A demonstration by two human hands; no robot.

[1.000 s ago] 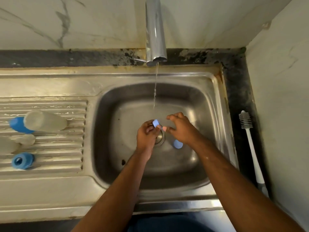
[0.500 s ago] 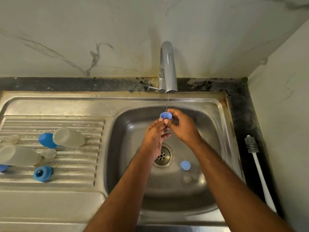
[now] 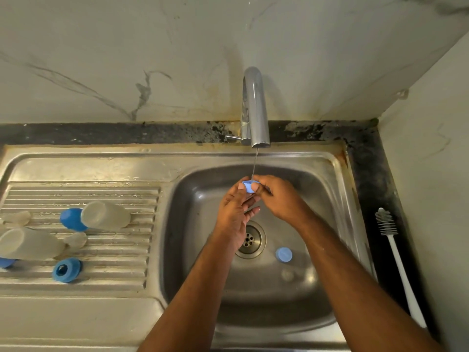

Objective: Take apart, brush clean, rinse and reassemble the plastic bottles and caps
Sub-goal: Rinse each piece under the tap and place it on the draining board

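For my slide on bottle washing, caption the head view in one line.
Both hands, left and right, hold a small blue cap under the tap's thin stream.

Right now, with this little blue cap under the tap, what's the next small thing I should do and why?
Probably turn the blue cap a little under the water stream, so the thin flow reaches all of its inside. Both hands hold it: the left hand from below, the right hand pinching its rim. After that, the second blue cap lying in the sink basin looks next.
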